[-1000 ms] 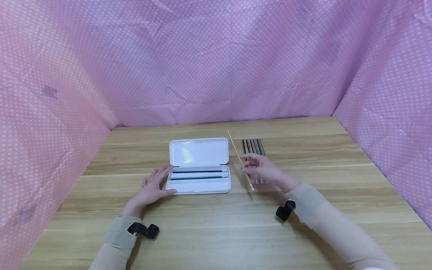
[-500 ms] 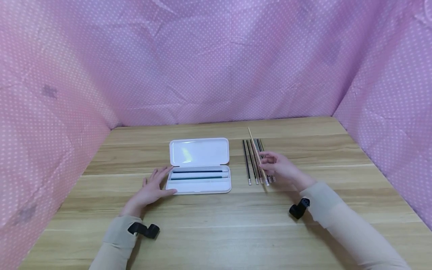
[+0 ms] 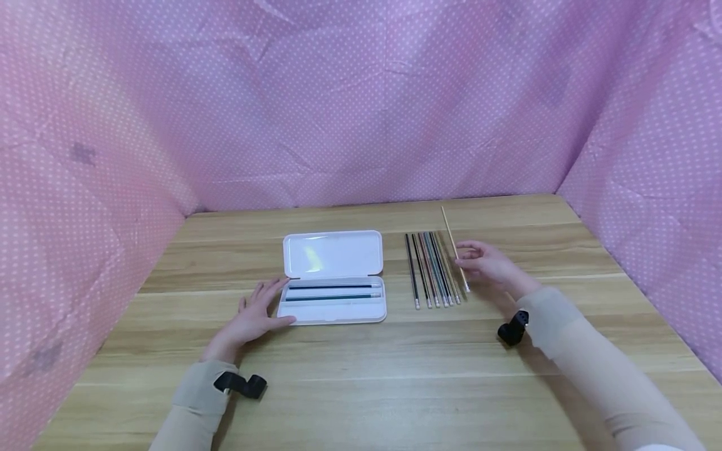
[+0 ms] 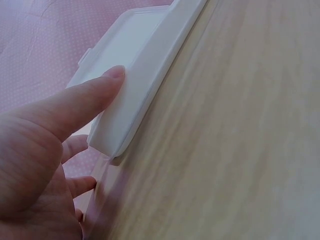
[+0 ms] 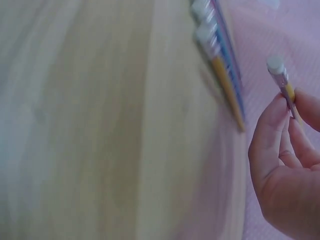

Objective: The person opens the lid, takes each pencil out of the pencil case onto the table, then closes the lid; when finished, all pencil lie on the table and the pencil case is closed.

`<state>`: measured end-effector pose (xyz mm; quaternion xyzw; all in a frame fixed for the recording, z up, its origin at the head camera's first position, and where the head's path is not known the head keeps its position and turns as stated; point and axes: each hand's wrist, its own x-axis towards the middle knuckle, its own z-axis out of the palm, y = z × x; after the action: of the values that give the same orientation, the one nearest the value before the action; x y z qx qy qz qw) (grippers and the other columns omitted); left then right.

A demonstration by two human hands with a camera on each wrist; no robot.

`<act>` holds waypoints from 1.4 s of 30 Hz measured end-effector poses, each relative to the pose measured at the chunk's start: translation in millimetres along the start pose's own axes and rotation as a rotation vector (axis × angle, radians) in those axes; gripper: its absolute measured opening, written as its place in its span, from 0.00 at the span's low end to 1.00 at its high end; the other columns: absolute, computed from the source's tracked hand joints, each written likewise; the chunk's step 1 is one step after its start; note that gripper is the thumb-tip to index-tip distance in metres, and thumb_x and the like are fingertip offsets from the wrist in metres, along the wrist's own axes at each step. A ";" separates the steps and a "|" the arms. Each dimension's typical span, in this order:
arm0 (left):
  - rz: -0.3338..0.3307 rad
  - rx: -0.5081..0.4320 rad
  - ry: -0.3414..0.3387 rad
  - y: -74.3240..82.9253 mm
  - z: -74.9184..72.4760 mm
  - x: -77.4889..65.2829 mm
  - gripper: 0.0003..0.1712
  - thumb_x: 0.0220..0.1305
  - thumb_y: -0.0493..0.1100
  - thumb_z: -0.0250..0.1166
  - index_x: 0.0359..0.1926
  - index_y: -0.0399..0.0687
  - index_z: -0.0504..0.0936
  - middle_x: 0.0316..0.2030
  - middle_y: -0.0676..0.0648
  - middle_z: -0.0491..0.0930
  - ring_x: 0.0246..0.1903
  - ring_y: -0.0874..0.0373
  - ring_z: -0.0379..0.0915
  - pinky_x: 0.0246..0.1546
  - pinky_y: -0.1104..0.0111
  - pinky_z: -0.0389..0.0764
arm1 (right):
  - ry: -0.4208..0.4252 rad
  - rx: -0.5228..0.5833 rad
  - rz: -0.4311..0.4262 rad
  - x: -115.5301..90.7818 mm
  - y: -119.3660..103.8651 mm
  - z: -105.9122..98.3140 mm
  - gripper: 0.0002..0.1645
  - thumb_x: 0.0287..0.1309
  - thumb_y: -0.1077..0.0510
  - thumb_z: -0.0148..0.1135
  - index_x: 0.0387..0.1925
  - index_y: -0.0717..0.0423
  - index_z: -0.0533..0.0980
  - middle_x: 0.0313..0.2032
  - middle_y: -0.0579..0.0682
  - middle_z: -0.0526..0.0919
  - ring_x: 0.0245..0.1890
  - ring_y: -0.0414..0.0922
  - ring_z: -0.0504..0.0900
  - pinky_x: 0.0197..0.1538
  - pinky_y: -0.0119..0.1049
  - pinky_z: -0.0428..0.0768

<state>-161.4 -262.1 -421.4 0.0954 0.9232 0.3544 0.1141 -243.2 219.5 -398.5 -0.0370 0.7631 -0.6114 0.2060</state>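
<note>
My right hand (image 3: pixel 491 266) pinches a yellow pencil (image 3: pixel 450 235) between thumb and fingers, raised at the right of a row of pencils (image 3: pixel 412 269). Its white eraser end (image 5: pixel 275 65) points toward the camera in the right wrist view. At the left, a white pencil case (image 3: pixel 333 314) lies with its lid (image 3: pixel 350 254) up. Two dark pencils, one blackish (image 3: pixel 329 287) and one green (image 3: pixel 333 297), lie inside it. My left hand (image 3: pixel 254 319) is spread at the case's left end, its thumb (image 4: pixel 107 85) resting on the front wall.
The row holds several pencils side by side, erasers toward me, with a yellow pencil (image 5: pixel 227 90) at its right end. Wood-grain table (image 3: pixel 361 388) stretches around everything. Pink dotted cloth (image 3: pixel 361 113) hangs behind the table and along both sides.
My right hand has carried the yellow pencil rightward, across the row of pencils to its far right side, uncovering the row. The left hand and the case have stayed put.
</note>
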 end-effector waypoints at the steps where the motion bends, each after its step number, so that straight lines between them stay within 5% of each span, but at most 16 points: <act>1: -0.004 -0.004 0.001 -0.2 0.2 -0.2 0.50 0.54 0.58 0.68 0.73 0.55 0.52 0.73 0.34 0.41 0.70 0.31 0.22 0.58 0.31 0.22 | -0.001 -0.007 0.009 0.3 0.9 -1.3 0.37 0.62 0.68 0.53 0.69 0.68 0.50 0.51 0.58 0.74 0.38 0.35 0.79 0.49 0.31 0.80; 6: -0.002 -0.004 0.000 -0.9 0.1 -1.2 0.50 0.55 0.58 0.68 0.73 0.55 0.52 0.73 0.33 0.41 0.70 0.31 0.22 0.58 0.31 0.22 | 0.002 -0.058 0.050 1.9 3.9 -5.2 0.37 0.62 0.67 0.54 0.69 0.67 0.51 0.53 0.61 0.73 0.38 0.35 0.80 0.52 0.34 0.79; 14: 0.000 0.016 0.010 -1.7 1.0 -1.9 0.50 0.54 0.58 0.68 0.73 0.55 0.52 0.73 0.34 0.42 0.70 0.31 0.23 0.58 0.31 0.23 | -0.006 -0.140 0.060 2.1 6.0 -5.7 0.34 0.61 0.69 0.55 0.65 0.73 0.55 0.37 0.46 0.81 0.34 0.34 0.81 0.45 0.34 0.82; 30: 0.004 0.039 0.018 -0.9 1.4 -2.8 0.50 0.55 0.58 0.68 0.73 0.54 0.53 0.72 0.33 0.44 0.70 0.30 0.25 0.58 0.30 0.24 | 0.121 -0.518 0.046 2.8 0.0 12.7 0.25 0.54 0.65 0.62 0.52 0.74 0.69 0.35 0.59 0.79 0.27 0.41 0.78 0.31 0.33 0.82; 42: 0.007 0.042 0.018 -0.7 0.9 -0.7 0.50 0.54 0.58 0.69 0.72 0.55 0.53 0.72 0.33 0.43 0.70 0.29 0.25 0.57 0.30 0.24 | 0.118 -0.480 0.057 -0.1 0.2 16.1 0.24 0.57 0.65 0.62 0.53 0.75 0.68 0.39 0.64 0.81 0.28 0.42 0.80 0.32 0.36 0.84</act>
<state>-160.6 -262.3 -422.5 0.0977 0.9312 0.3360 0.1024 -237.3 204.8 -401.3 -0.0277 0.8978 -0.4079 0.1638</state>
